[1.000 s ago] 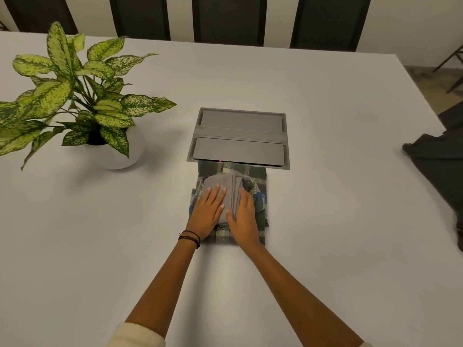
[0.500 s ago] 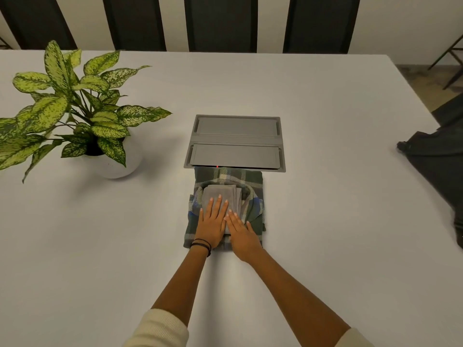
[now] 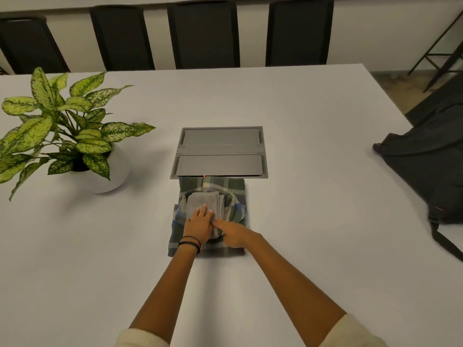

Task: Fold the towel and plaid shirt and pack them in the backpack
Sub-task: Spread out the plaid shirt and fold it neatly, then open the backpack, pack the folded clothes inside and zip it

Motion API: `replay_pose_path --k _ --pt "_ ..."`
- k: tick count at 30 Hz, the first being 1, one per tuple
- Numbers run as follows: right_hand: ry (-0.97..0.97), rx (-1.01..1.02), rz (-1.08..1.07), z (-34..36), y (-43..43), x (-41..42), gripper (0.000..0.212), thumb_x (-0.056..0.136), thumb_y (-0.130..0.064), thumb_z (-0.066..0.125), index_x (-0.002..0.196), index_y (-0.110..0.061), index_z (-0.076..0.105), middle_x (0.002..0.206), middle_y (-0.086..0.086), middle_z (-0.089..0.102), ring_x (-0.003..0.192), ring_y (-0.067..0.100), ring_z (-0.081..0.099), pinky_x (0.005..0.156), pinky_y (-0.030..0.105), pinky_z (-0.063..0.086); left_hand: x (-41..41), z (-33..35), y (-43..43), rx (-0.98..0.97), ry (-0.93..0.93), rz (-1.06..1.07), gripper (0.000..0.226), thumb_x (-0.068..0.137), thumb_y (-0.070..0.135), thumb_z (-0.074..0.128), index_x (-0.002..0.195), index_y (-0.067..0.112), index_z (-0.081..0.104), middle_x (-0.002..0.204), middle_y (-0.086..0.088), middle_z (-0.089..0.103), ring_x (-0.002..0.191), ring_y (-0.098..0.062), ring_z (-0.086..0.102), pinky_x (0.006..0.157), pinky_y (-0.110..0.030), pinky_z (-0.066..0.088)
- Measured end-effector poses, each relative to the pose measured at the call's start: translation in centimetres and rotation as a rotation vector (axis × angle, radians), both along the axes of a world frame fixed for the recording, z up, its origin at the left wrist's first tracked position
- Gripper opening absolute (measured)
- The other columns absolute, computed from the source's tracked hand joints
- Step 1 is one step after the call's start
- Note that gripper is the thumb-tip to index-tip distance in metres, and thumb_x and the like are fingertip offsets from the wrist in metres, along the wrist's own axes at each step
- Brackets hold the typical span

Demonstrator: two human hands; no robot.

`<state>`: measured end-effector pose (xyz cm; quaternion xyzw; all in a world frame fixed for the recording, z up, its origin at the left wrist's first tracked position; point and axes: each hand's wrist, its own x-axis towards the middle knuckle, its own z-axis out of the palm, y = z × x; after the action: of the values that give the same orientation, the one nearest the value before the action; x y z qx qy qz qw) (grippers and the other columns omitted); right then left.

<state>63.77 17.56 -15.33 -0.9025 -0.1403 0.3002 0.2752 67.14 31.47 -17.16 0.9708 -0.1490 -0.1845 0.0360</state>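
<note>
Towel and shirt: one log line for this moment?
stage: both folded, not packed | towel: atop plaid shirt | left hand: flat on towel | right hand: touching towel edge | backpack: far right, apart

The plaid shirt, green with blue and cream checks, lies folded into a flat rectangle in the middle of the white surface. The grey towel, folded into a smaller pad, rests on top of the shirt, inside its outline. The black backpack lies slumped at the right edge of the surface, well apart from both, with a strap trailing toward the near side.
</note>
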Motion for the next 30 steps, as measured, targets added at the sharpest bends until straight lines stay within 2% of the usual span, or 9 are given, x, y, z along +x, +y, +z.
replay_pose_path --k 2,5,8,10,13,17,20,24,30 --pt "-0.005 0.069 -0.018 0.3 -1.3 -0.7 0.064 0.088 0.003 0.043 0.146 -0.017 0.026 0.146 0.013 0.037 0.126 0.035 0.043 0.105 0.041 0.039 -0.6 0.3 -0.2 -0.064 -0.046 0.032 0.040 0.097 0.018 0.038 0.137 0.012 0.039 0.150 -0.010 0.027 0.132 -0.029 0.032 0.105 -0.039 0.036" --pt "-0.048 0.195 -0.108 0.5 -3.3 -2.3 0.050 0.090 0.004 0.038 0.137 -0.013 0.044 0.144 0.009 0.042 0.130 0.028 0.041 0.108 0.034 0.034 -1.0 1.1 -0.7 -0.139 -0.083 0.084 0.033 0.096 0.020 0.040 0.126 0.012 0.049 0.131 -0.012 0.049 0.113 -0.028 0.049 0.095 -0.035 0.044" --pt "-0.108 0.274 -0.201 0.6 -5.2 -3.7 0.041 0.095 -0.001 0.037 0.131 -0.012 0.051 0.139 0.007 0.049 0.127 0.022 0.045 0.106 0.027 0.034 -1.3 1.9 -1.9 -0.293 -0.133 0.188 0.026 0.097 0.024 0.039 0.114 0.010 0.054 0.101 -0.010 0.059 0.087 -0.025 0.055 0.077 -0.028 0.050" --pt "-0.124 0.296 -0.251 0.4 -7.2 -4.7 0.036 0.097 -0.007 0.039 0.130 -0.013 0.052 0.137 0.006 0.050 0.125 0.021 0.047 0.106 0.028 0.035 -1.8 2.7 -3.3 -0.459 -0.156 0.251 0.026 0.098 0.025 0.040 0.113 0.010 0.055 0.085 -0.009 0.057 0.075 -0.021 0.052 0.064 -0.019 0.043" --pt "-0.171 0.347 -0.362 -0.2 -10.8 -6.2 0.033 0.097 -0.009 0.041 0.126 -0.012 0.055 0.131 0.007 0.055 0.117 0.019 0.054 0.105 0.035 0.042 -2.3 3.5 -6.2 -0.569 -0.153 0.181 0.029 0.098 0.021 0.042 0.123 0.012 0.052 0.096 -0.013 0.063 0.076 -0.015 0.051 0.071 -0.020 0.044" --pt "-0.296 0.423 -0.513 0.3 -15.5 -8.2 0.035 0.092 0.003 0.039 0.115 -0.012 0.061 0.119 0.003 0.061 0.102 0.012 0.061 0.091 0.023 0.049 -2.8 3.0 -10.2 -0.570 -0.016 0.078 0.030 0.097 0.017 0.042 0.125 0.017 0.053 0.110 -0.007 0.064 0.088 -0.019 0.060 0.079 -0.025 0.049" --pt "-0.336 0.423 -0.586 0.7 -19.2 -9.9 0.042 0.090 0.008 0.036 0.109 -0.018 0.063 0.114 -0.004 0.062 0.096 0.005 0.062 0.084 0.016 0.047 -3.5 1.7 -13.4 -0.507 0.115 -0.013 0.030 0.096 0.016 0.042 0.124 0.017 0.054 0.119 -0.006 0.060 0.101 -0.022 0.059 0.084 -0.029 0.048" --pt "-0.345 0.393 -0.681 1.0 -23.8 -11.7 0.045 0.090 0.007 0.035 0.107 -0.025 0.062 0.113 -0.009 0.062 0.096 -0.001 0.059 0.078 0.008 0.043 -4.6 0.2 -17.5 -0.426 0.163 -0.077 0.028 0.096 0.018 0.041 0.119 0.020 0.058 0.123 -0.002 0.059 0.104 -0.019 0.057 0.090 -0.029 0.046" --pt "-0.398 0.382 -0.820 1.7 -30.6 -13.9 0.043 0.090 0.008 0.035 0.107 -0.020 0.062 0.112 -0.007 0.062 0.096 -0.001 0.059 0.073 0.005 0.041 -6.2 -1.8 -23.2 -0.354 0.238 -0.174 0.033 0.097 0.022 0.043 0.129 0.023 0.049 0.133 0.003 0.051 0.118 -0.014 0.049 0.097 -0.024 0.038"
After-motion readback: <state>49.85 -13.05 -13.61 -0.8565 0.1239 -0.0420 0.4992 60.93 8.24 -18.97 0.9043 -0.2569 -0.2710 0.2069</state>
